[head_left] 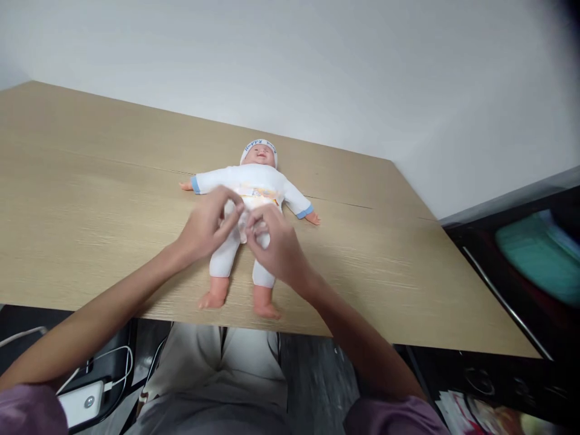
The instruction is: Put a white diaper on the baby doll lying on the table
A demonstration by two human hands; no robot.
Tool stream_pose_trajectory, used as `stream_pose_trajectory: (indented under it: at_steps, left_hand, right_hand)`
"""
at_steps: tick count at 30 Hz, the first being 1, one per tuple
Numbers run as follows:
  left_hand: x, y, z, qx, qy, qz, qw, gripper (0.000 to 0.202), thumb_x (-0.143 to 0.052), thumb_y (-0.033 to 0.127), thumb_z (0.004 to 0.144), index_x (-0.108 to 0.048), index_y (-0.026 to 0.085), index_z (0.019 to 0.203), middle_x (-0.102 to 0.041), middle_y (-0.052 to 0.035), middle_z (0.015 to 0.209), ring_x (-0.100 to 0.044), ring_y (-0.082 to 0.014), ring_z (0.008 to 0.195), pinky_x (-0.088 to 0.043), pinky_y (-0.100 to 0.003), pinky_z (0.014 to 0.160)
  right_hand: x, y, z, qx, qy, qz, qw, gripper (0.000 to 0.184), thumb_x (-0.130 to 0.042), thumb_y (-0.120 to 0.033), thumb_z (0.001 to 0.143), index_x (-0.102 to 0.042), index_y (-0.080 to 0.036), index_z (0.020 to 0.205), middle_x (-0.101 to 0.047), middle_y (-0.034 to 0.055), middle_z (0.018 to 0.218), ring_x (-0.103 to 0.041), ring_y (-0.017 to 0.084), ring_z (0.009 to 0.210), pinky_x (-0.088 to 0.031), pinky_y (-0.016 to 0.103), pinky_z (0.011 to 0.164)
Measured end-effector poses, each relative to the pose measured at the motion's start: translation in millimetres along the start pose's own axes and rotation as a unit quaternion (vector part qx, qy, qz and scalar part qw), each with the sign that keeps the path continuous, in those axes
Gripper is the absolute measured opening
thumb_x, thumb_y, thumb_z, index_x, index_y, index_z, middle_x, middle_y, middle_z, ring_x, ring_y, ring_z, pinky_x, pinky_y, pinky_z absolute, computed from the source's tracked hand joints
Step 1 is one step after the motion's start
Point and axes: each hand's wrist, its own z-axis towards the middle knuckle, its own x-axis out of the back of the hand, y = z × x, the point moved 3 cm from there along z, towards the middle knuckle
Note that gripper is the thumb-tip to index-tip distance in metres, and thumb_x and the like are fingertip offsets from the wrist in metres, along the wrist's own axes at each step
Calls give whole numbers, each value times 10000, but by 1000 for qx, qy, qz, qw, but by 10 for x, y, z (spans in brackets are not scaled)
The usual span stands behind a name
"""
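Observation:
A baby doll [265, 176] in a white suit with blue cuffs and a lettered white cap lies face up on the wooden table, its feet towards me. Across its belly runs a white band with an orange print [260, 193], perhaps the top of a diaper. My left hand [211, 222] and my right hand [275, 243] meet over the doll's hips, fingers curled into pinches. Between the fingertips shows a whitish, see-through bit [243, 227], too blurred to name. The hands cover much of the doll's hips and upper legs.
The wooden table [113, 199] reaches back to a pale wall. On a black chair at lower left lies a white power bank [82, 403] with a cable. Beyond the table's right edge are a teal item [539, 257] and coloured packets [471, 411].

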Motion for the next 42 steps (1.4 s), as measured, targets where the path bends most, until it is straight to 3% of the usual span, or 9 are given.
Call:
stream_pose_trajectory:
  at_steps: [3,5,14,19,24,27,32,38,42]
  left_hand:
    - [-55,131,-294,-40,-149,59,986,339,-471,487,1158,-683,257,1029,-762,-78,1044,-646,-297,979,-487,-481,934]
    - [-107,78,-394,-18,-177,107,978,328,-498,505,1142,-693,263,1038,-778,-91,1090,-632,-329,1013,-466,-510,952]
    - [-325,-189,-292,54,-113,111,986,404,-693,618,1033,-601,246,903,-746,-83,936,-606,-336,992,-434,-461,898]
    - [-375,-306,-308,20,-106,92,990,333,-691,512,1063,-662,227,893,-750,-81,1024,-606,-311,1050,-435,-452,966]
    - [-350,-279,-343,-6,-66,42,997,236,-673,457,1081,-712,225,1105,-688,-126,1377,-596,-328,1271,-435,-483,1121]
    - [-329,-243,-322,-7,-79,24,997,222,-656,440,1084,-679,223,1044,-702,-113,1304,-592,-316,1223,-438,-472,1100]
    - [-319,-315,-265,48,-107,3,993,297,-710,502,1016,-620,227,950,-606,-39,939,-557,-280,979,-439,-416,925]
    - [-408,-479,-282,146,-29,-192,970,500,-894,472,846,-489,248,1035,-615,10,1005,-589,-195,903,-466,-326,832]
    - [-418,-507,-319,191,1,-239,952,639,-989,469,729,-521,245,1103,-674,-21,1128,-680,-214,1000,-527,-336,889]
  right_hand:
    - [18,3,-451,-35,-96,7,995,104,-640,-240,1048,-608,-307,1120,-726,49,1119,-736,261,1024,-643,416,861]
    - [42,111,-618,-48,-108,-37,992,76,-642,-237,1050,-627,-300,1089,-752,48,1091,-741,272,1032,-614,434,921]
    - [-67,406,-516,-105,-23,-194,975,138,-713,-365,1067,-679,-248,1001,-730,46,896,-680,282,895,-490,386,817]
    - [-158,398,-537,-109,11,-213,971,182,-657,-354,1112,-708,-240,980,-729,73,1043,-676,273,990,-493,374,845]
    - [-157,348,-565,-94,18,-197,976,144,-609,-319,1123,-723,-235,1144,-727,120,1288,-675,306,1161,-528,421,989]
    - [-167,339,-531,-84,6,-191,978,136,-601,-329,1120,-690,-230,1147,-746,128,1266,-671,327,1183,-522,443,1012]
    - [-159,435,-437,-129,-9,-164,978,181,-694,-387,1053,-631,-234,1127,-749,84,1064,-699,303,995,-517,402,865]
    - [-53,548,-467,-202,71,-34,976,379,-790,-470,958,-566,-260,1180,-773,8,1036,-619,177,670,-491,342,708]
    - [18,571,-524,-198,110,-53,973,329,-832,-487,943,-629,-262,1070,-825,40,1084,-667,204,747,-508,374,782]
